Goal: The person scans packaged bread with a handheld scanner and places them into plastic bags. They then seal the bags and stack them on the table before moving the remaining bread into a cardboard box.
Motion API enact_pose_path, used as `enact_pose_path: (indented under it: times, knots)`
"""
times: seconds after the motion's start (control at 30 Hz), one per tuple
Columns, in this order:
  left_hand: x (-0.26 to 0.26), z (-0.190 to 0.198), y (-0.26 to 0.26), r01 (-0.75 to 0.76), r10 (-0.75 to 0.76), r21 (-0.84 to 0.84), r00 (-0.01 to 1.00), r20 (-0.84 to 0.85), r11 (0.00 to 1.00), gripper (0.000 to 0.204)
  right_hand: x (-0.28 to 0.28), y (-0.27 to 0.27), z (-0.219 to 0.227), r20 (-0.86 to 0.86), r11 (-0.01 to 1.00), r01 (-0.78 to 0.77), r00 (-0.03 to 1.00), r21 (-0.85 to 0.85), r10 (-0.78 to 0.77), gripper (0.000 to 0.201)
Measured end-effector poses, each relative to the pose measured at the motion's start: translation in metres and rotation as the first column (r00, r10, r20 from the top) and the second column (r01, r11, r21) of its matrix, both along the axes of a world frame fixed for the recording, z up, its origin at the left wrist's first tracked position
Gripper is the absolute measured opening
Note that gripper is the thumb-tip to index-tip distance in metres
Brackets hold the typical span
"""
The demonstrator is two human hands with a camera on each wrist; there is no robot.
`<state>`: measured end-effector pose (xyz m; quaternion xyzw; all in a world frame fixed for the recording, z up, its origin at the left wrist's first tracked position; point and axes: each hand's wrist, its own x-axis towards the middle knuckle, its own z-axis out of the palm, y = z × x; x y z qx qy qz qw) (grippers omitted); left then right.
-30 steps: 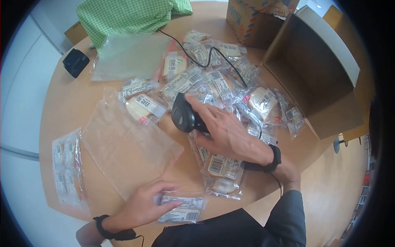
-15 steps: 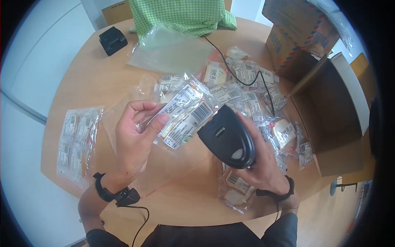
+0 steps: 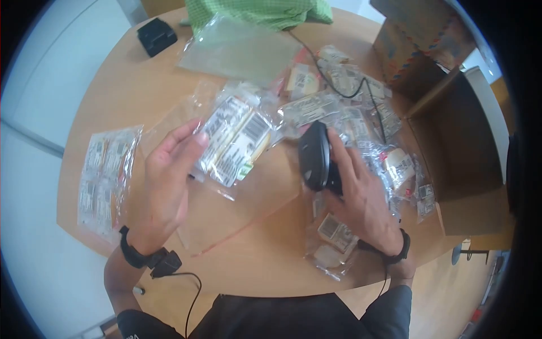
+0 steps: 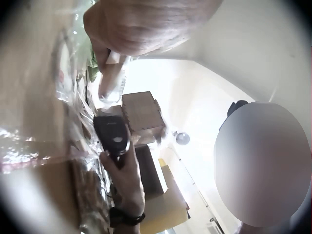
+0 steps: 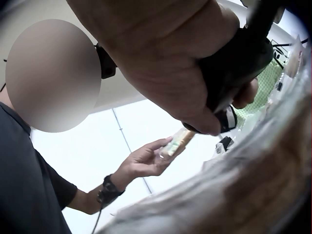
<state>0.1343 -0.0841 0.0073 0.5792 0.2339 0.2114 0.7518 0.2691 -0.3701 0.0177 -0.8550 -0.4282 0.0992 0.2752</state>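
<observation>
In the head view my left hand (image 3: 169,181) pinches a clear package (image 3: 234,138) with two white labels and a barcode, thumb on its front, raised above the table. To its right, my right hand (image 3: 364,198) grips a black handheld scanner (image 3: 315,155), whose head is beside the package without touching it. The left wrist view shows the scanner (image 4: 113,136) in the right hand (image 4: 126,178). From the right wrist, the left hand (image 5: 146,158) is seen holding the package (image 5: 174,145) by its edge.
Many wrapped packages (image 3: 310,107) lie behind and right of the scanner. A flat labelled pack (image 3: 103,178) lies left. Empty clear bags (image 3: 240,48), a green checked cloth (image 3: 254,12), a black device (image 3: 156,37) and an open cardboard box (image 3: 466,158) stand around the table (image 3: 113,96).
The left hand picked up the package from the table's front edge and raised it. Both hands came up; lately the scanner turned and moved slightly right, away from the package.
</observation>
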Motion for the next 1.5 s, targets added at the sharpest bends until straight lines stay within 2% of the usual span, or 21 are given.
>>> enact_pose_path:
  times: [0.07,0.13,0.2,0.27,0.4,0.53,0.57,0.6,0.63,0.7,0.73,0.8,0.83,1.03,1.13,1.17,1.23,1.27,1.37,1.43,1.5]
  knots:
    - [-0.012,0.005,0.006,0.034,-0.035,-0.085,0.999,-0.014,0.996,0.05,0.008,-0.002,-0.019,0.276,0.996,-0.014,0.96,-0.092,0.039,0.102]
    - [-0.02,0.002,0.003,0.041,-0.039,-0.102,0.999,0.022,0.994,0.053,0.008,-0.003,-0.019,0.193,0.987,-0.002,0.981,-0.159,0.033,0.1]
    - [-0.029,0.009,-0.006,0.055,-0.054,-0.095,0.998,0.014,0.994,0.057,0.001,-0.008,-0.01,0.503,0.974,-0.025,0.853,-0.224,0.138,0.098]
    - [-0.031,0.011,-0.021,0.079,-0.078,-0.088,0.997,0.017,0.993,0.06,-0.014,0.001,0.011,0.441,0.973,-0.046,0.886,-0.225,0.144,0.098]
    - [-0.036,0.007,-0.055,0.178,-0.179,0.017,0.981,0.074,0.984,0.063,-0.045,0.044,0.01,0.225,0.961,-0.22,0.958,0.169,0.18,0.097]
    - [-0.046,0.005,-0.042,0.451,-0.431,0.025,0.835,0.343,0.892,0.058,-0.024,0.046,-0.003,0.149,0.912,-0.244,0.967,0.33,0.205,0.081]
    - [-0.046,-0.005,-0.022,0.397,-0.527,0.453,0.824,0.205,0.798,0.049,-0.021,0.041,-0.002,0.135,0.9,-0.244,0.969,0.362,0.208,0.076]
    - [-0.048,-0.011,-0.01,0.313,-0.553,0.79,0.833,0.039,0.527,0.04,-0.018,0.037,-0.001,0.121,0.886,-0.243,0.97,0.394,0.212,0.071]
    - [-0.05,-0.011,-0.008,0.307,-0.545,0.79,0.837,0.041,0.531,0.04,-0.017,0.026,0.005,0.229,0.884,-0.294,0.948,0.364,0.222,0.07]
    - [-0.057,-0.012,-0.004,0.418,-0.271,0.883,0.894,-0.357,0.216,0.042,-0.024,0.017,0.01,0.369,0.859,-0.375,0.898,0.35,0.241,0.057]
    - [-0.062,-0.017,0.0,0.408,-0.26,0.885,0.9,-0.349,0.224,0.042,-0.026,0.012,0.008,0.375,0.855,-0.388,0.892,0.344,0.254,0.057]
    - [-0.071,-0.039,0.01,0.49,-0.291,0.871,0.828,-0.479,-0.037,0.033,-0.03,0.001,-0.001,0.578,0.763,-0.634,0.671,0.124,0.464,0.043]
    - [-0.072,-0.046,0.013,0.434,-0.294,0.898,0.851,-0.435,-0.074,0.019,-0.04,-0.002,-0.001,0.597,0.752,-0.655,0.633,0.073,0.493,0.038]
    - [-0.074,-0.014,0.011,0.207,-0.23,0.973,0.957,-0.179,0.104,0.015,-0.069,0.02,-0.013,0.676,0.667,-0.73,0.417,-0.148,0.607,0.038]
    - [-0.079,0.004,0.013,0.216,-0.247,0.975,0.948,-0.2,0.041,0.016,-0.072,0.061,-0.028,0.761,0.767,-0.595,0.376,-0.238,0.528,0.042]
    - [-0.08,0.004,0.013,0.224,-0.249,0.974,0.946,-0.209,0.034,0.016,-0.072,0.079,-0.034,0.762,0.771,-0.595,0.384,-0.228,0.522,0.042]
    - [-0.082,0.002,0.015,0.251,-0.247,0.965,0.942,-0.228,0.069,0.017,-0.074,0.106,-0.043,0.628,0.84,-0.497,0.588,-0.216,0.51,0.052]
    - [-0.084,-0.001,0.019,0.253,-0.241,0.965,0.943,-0.231,0.065,0.017,-0.076,0.106,-0.044,0.629,0.839,-0.502,0.587,-0.211,0.509,0.052]
    - [-0.094,-0.006,0.026,0.217,-0.195,0.975,0.955,-0.223,-0.055,0.018,-0.081,0.099,-0.048,0.539,0.751,-0.596,0.549,-0.283,0.639,0.053]
    - [-0.11,-0.006,0.013,0.058,-0.03,0.977,0.997,-0.066,-0.207,0.014,-0.077,0.093,-0.048,0.458,0.713,-0.639,0.561,-0.29,0.689,0.058]
    - [-0.136,-0.022,0.0,0.148,-0.414,0.978,0.889,-0.196,-0.146,0.016,-0.072,0.096,-0.046,0.491,0.737,-0.61,0.566,-0.291,0.662,0.06]
